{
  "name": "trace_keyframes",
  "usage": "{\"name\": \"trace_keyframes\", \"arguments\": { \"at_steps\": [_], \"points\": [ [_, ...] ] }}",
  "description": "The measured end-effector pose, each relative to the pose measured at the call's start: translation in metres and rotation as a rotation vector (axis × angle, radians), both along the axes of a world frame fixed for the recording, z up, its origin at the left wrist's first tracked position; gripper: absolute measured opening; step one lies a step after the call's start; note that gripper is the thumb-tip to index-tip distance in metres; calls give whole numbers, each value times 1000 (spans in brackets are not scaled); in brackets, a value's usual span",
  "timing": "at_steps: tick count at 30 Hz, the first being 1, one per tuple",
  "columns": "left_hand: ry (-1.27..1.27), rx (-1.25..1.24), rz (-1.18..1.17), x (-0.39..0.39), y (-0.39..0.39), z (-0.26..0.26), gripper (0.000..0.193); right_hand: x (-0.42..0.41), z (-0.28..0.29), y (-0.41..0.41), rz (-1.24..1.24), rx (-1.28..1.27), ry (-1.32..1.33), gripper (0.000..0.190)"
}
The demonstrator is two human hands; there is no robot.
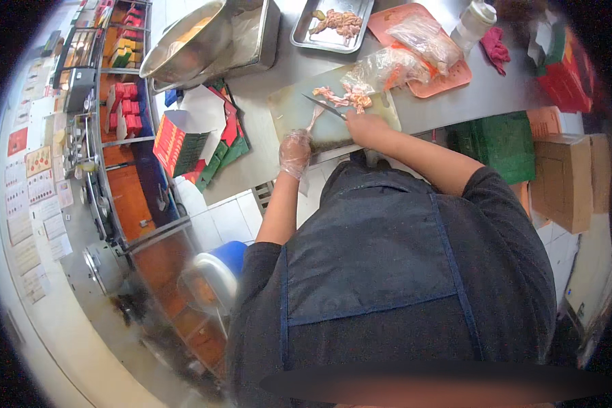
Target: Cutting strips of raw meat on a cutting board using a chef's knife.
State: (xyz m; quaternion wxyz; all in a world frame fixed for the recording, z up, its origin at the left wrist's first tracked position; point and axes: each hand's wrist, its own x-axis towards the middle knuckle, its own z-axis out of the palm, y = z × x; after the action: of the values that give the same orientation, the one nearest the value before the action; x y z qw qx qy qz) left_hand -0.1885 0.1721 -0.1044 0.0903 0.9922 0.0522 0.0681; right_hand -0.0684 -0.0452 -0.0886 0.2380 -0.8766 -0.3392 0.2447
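My left hand, in a clear plastic glove, grips the near end of a pale strip of raw meat at the front edge of a cutting board. My bare right hand holds a kitchen knife by its handle. The blade points left and lies across or just above the strip; contact cannot be made out. More raw meat pieces lie on the board beyond the knife. A clear plastic bag with orange-red markings reaches from a pink tray onto the board.
A metal tray at the back holds cut meat. Left of it, a large steel bowl tilts over a metal container. Printed cartons lie at the left. A lidded bottle and a pink cloth are back right.
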Motion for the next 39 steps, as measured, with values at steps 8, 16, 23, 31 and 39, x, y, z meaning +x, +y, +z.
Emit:
{"name": "trace_keyframes", "arguments": {
  "at_steps": [8, 16, 23, 31, 39],
  "points": [
    [-18, -79, 82, -3, -1, -5, 14, -9, 36, 20, 207, -66, 9, 25],
    [168, -92, 135, 10, 5, 0, 14, 13, 17, -31, 338, -308, -9, 19],
    [284, -237, 82, 37, 33, 6, 18, 1, 72, -108, 206, -302, 217, 26],
    [-169, -465, -139, 110, 12, -56, 21, -58, 73, -129, -396, -60, 208, 27],
    [630, -523, -468, 151, -35, 48, 31, -108, 56, -158, -629, 49, 121, 27]
  ]
}}
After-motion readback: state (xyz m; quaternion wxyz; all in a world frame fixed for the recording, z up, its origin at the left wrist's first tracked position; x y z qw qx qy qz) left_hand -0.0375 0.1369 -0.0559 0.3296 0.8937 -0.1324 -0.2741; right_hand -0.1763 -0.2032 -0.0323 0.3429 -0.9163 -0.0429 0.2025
